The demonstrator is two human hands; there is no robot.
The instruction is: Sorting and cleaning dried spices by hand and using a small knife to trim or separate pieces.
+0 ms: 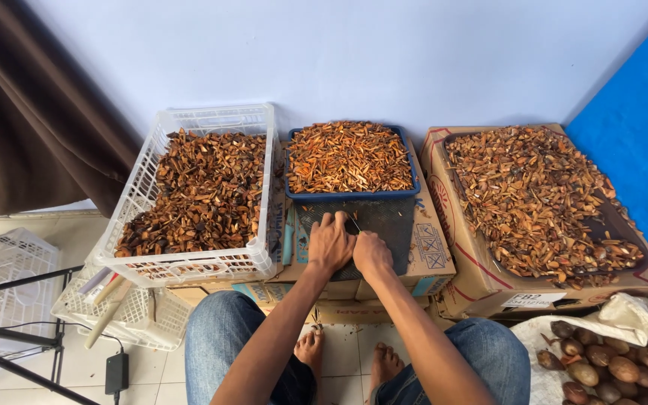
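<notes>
A big cardboard box (481, 277) of chips, a white crate (189, 262) and a blue tray (350, 193) are lined up. Left hand (330, 244) and right hand (371, 253) are curled on something small, hidden; best kept low over the dark mesh (388, 221), fingers tucked.

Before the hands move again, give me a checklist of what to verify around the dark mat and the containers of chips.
1. Left hand and right hand together on the dark mesh mat: ok.
2. What the fingers pinch, and any blade: cannot tell.
3. Blue plastic tray of orange slivers, heaped to its rim: not ok for adding more.
4. White plastic crate of brown chips, level on its stack: ok.
5. Cardboard box of mixed chips, within right reach: ok.
6. Bare feet below the work: not ok.
</notes>
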